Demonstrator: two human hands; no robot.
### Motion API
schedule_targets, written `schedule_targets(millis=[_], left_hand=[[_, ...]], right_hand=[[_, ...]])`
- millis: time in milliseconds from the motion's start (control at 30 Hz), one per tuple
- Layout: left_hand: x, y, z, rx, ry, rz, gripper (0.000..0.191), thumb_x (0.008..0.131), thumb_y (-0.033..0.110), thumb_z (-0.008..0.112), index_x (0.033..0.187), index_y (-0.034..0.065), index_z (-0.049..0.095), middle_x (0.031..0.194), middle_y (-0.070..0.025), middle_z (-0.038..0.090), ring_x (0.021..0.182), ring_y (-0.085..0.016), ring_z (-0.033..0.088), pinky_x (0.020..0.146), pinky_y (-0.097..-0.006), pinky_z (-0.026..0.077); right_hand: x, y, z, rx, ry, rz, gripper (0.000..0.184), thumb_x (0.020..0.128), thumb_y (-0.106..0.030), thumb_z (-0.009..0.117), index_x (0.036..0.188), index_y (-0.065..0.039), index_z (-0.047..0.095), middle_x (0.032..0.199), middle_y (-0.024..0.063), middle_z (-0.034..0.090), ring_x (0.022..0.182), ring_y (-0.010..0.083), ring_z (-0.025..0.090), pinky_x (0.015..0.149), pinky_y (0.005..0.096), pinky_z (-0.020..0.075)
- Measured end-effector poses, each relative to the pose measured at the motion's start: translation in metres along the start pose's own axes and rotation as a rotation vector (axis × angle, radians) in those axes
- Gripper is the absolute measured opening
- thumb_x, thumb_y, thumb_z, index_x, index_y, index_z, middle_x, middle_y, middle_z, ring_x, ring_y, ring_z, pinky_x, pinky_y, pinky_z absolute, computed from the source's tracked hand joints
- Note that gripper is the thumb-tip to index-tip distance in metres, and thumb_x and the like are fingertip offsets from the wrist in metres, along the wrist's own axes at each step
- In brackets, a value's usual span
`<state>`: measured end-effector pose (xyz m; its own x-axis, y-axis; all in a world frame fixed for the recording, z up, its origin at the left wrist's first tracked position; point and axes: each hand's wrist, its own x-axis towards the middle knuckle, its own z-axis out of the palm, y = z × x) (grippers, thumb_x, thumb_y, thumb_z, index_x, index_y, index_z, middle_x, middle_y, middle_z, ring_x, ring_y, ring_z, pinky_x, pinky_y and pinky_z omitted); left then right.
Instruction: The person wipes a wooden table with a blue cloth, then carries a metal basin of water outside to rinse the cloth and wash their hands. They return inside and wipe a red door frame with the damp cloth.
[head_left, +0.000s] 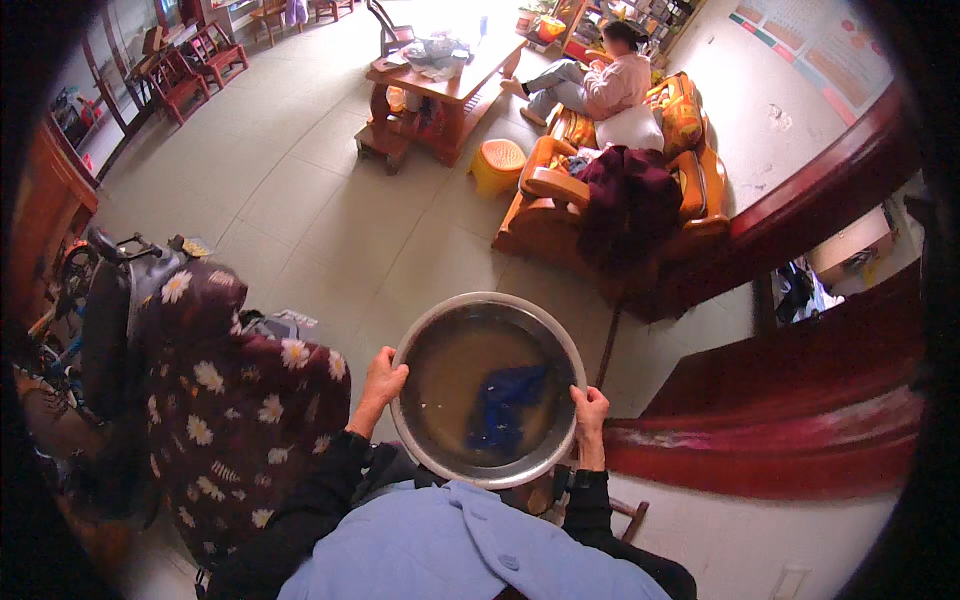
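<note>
Both my hands carry a round metal basin (406, 429) in front of my body. My left hand (385, 381) grips its rim at the left, with the thumb over the edge. At the right rim my right hand (591, 409) holds on in the same way. Murky water (450, 375) stands in the basin, and a dark blue cloth (504, 409) lies in it, towards the right and lower part. The fingers under the rim are hidden.
A flower-patterned cover (247, 420) drapes a bulky thing close on my left. An open red door (757, 435) and its frame stand at right. Ahead are a yellow stool (497, 166), a wooden table (442, 82) and a wooden sofa (555, 187) with a seated person (615, 82).
</note>
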<state>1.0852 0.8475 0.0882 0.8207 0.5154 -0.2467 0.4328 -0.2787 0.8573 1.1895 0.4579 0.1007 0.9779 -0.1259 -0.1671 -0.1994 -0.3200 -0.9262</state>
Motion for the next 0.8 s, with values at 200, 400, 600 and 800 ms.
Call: schedule_targets(millis=[200, 400, 600, 800], left_hand=[[0.074, 0.0, -0.005, -0.023, 0.235, -0.103, 0.031, 0.066, 0.017, 0.059, 0.091, -0.0017, 0.054, 0.076, -0.0165, 0.06, 0.069, -0.027, 0.058, 0.066, -0.0376, 0.047], [0.165, 0.017, -0.044, -0.044, 0.413, -0.163, 0.029, 0.066, 0.015, 0.059, 0.091, -0.0018, 0.055, 0.077, -0.0173, 0.061, 0.071, -0.028, 0.06, 0.066, -0.0368, 0.047], [0.267, 0.044, -0.103, -0.083, 0.497, -0.176, 0.025, 0.067, 0.01, 0.056, 0.089, -0.0016, 0.055, 0.081, -0.0182, 0.063, 0.077, -0.03, 0.062, 0.072, -0.0372, 0.048], [0.362, 0.026, -0.162, -0.087, 0.566, -0.224, 0.025, 0.068, 0.013, 0.057, 0.088, -0.0017, 0.054, 0.081, -0.0192, 0.062, 0.079, -0.031, 0.062, 0.071, -0.0376, 0.047]], right_hand=[[0.113, -0.071, 0.078, -0.045, -0.121, -0.042, 0.02, 0.075, -0.014, 0.067, 0.085, 0.002, 0.063, 0.074, 0.0018, 0.061, 0.067, 0.0082, 0.054, 0.06, 0.0236, 0.0443], [0.214, -0.122, 0.185, -0.038, -0.297, -0.095, 0.016, 0.076, -0.013, 0.066, 0.083, 0.002, 0.062, 0.074, 0.0, 0.061, 0.064, 0.0074, 0.053, 0.058, 0.0226, 0.0432], [0.292, -0.163, 0.292, 0.021, -0.366, -0.133, 0.014, 0.075, -0.012, 0.067, 0.078, 0.001, 0.062, 0.072, -0.0014, 0.059, 0.064, 0.0062, 0.05, 0.058, 0.0225, 0.0419], [0.355, -0.223, 0.419, 0.075, -0.476, -0.108, 0.014, 0.075, -0.012, 0.066, 0.077, 0.0, 0.061, 0.068, -0.002, 0.056, 0.061, 0.0069, 0.05, 0.056, 0.0229, 0.0412]])
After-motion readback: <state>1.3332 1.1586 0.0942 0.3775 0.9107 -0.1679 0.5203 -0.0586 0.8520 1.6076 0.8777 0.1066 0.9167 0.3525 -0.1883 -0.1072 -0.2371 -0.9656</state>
